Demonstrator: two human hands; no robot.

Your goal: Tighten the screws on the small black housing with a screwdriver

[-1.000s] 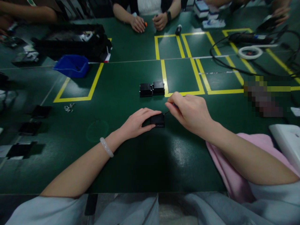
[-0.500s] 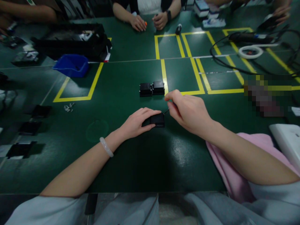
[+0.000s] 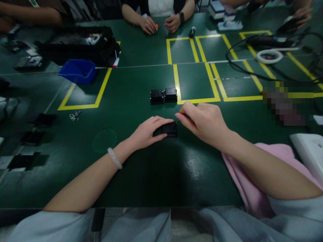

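My left hand [image 3: 147, 133] holds a small black box-shaped part [image 3: 170, 129] against the green table, the thumb along its near side and the fingers along its far side. Pinched in my right hand [image 3: 205, 118] is a tool with a thin dark shaft [image 3: 178, 121]; the fist hides its handle. The shaft's tip meets the part's far right corner. Just beyond lie two similar black parts [image 3: 156, 96] side by side, with small shiny bits at their ends. A small heap of silvery screws [image 3: 74, 116] rests off to the left.
A blue bin [image 3: 78, 72] stands before a long black tray [image 3: 75, 45] at the back left. Several dark pieces [image 3: 32, 137] line the left side. Cables [image 3: 267, 41] and a white ring [image 3: 270, 56] lie at right, a pink cloth [image 3: 239, 174] nearer. A co-worker's hands [image 3: 148, 25] rest opposite.
My right hand has turned and dropped slightly, its fingertips now nearer the part, and less of the shaft shows. My left hand and the black part stay in place.
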